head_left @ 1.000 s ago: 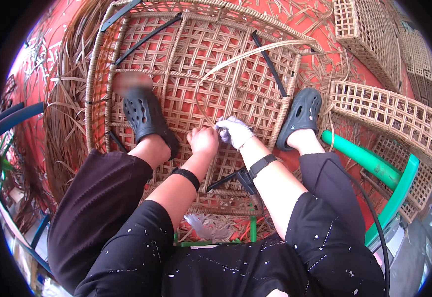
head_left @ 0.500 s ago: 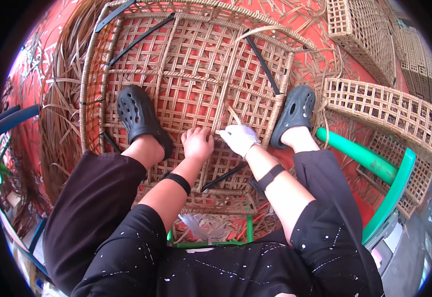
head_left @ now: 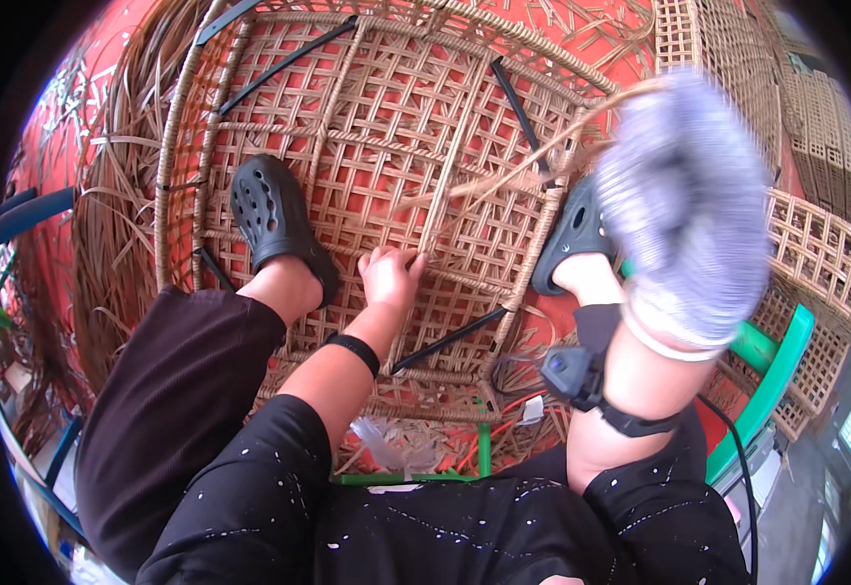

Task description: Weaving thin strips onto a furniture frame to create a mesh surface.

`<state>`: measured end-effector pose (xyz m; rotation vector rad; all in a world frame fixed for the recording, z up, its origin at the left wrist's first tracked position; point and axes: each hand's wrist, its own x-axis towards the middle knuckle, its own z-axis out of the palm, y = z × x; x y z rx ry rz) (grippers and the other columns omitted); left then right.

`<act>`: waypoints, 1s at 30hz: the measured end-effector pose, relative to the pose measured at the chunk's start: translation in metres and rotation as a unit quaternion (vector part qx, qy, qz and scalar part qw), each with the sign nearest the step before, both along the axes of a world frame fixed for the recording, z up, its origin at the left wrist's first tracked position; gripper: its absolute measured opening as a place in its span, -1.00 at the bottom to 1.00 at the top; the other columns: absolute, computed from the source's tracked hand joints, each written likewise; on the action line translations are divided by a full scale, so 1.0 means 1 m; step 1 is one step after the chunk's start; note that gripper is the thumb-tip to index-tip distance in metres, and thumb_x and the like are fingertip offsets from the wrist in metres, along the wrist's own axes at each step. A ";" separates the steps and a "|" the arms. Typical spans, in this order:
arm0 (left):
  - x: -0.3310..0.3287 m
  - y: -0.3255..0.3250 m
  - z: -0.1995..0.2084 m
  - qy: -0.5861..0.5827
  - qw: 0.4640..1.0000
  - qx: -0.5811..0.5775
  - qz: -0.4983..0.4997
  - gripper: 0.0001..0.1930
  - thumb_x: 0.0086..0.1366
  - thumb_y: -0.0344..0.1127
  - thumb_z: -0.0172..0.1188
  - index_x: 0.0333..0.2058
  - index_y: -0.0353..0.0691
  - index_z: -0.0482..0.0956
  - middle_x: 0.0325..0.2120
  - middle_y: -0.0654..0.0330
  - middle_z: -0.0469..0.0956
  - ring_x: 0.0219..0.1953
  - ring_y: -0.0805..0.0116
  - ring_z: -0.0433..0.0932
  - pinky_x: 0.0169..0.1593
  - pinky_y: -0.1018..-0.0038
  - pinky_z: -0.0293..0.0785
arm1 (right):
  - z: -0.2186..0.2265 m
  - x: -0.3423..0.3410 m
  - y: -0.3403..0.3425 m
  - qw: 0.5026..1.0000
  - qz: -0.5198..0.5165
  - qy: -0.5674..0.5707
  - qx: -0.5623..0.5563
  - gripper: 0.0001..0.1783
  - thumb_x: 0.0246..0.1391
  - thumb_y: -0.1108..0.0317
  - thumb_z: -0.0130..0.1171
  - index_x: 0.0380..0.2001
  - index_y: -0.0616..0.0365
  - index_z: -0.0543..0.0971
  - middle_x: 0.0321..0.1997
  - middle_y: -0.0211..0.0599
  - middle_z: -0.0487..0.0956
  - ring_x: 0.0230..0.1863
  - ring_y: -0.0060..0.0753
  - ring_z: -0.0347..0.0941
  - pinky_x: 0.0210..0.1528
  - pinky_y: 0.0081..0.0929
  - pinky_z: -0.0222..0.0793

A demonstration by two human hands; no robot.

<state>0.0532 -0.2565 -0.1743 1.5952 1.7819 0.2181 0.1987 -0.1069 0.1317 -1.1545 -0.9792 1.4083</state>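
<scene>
A red floor (head_left: 635,57) littered with pale cut strips fills my view, with a heap of brown fibre (head_left: 118,195) along the left and lattice baskets (head_left: 825,239) at the right. The piece I am watching, a tan woven tray (head_left: 386,146), lies on that floor between and partly beneath the dark clogs (head_left: 274,210). I see an open, see-through grid of flat strands, cord-wrapped ribs dividing it, a thick bound rim, and black bars (head_left: 289,63) slanting across its corners. The bare left hand (head_left: 391,278) rests on the weave with fingers curled; I cannot tell whether it pinches a strand. The gloved right hand (head_left: 684,190), blurred, hangs above the right clog, apparently closed on a thin cane strip (head_left: 557,141) that slants down toward the weave; its exact finger spread is lost to me.
</scene>
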 end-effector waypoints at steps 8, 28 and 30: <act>0.005 0.016 -0.002 0.037 0.994 -0.100 0.031 -0.62 0.24 0.02 0.04 -0.42 -0.13 0.68 -0.39 0.14 0.62 -0.12 0.22 0.48 0.10 0.21 0.17 | -0.158 0.023 0.007 0.902 -0.082 -0.410 0.110 -0.53 -0.16 0.30 0.40 -0.15 0.13 0.45 -0.16 -0.27 0.46 -0.54 -0.52 0.46 -0.46 -0.58 0.44; 0.002 0.029 -0.015 0.082 0.978 -0.164 -0.105 -0.60 0.25 -0.05 -0.12 -0.29 -0.18 0.63 -0.30 0.00 0.59 -0.06 0.08 0.47 0.13 0.11 0.17 | -0.331 -0.004 -0.110 0.909 0.222 -0.145 -0.322 -0.77 0.16 0.19 0.09 -0.26 0.12 0.40 -0.43 -0.28 0.55 -0.42 -0.29 0.50 -0.31 -0.35 0.41; -0.002 0.019 -0.013 0.065 0.986 -0.107 -0.107 -0.62 0.25 -0.07 -0.09 -0.34 -0.19 0.62 -0.33 0.00 0.60 -0.09 0.06 0.48 0.11 0.10 0.18 | -0.329 -0.011 -0.108 0.897 0.233 -0.289 -0.239 -0.71 0.12 0.18 0.13 -0.23 0.13 0.39 -0.44 -0.18 0.54 -0.29 -0.19 0.51 -0.13 -0.29 0.39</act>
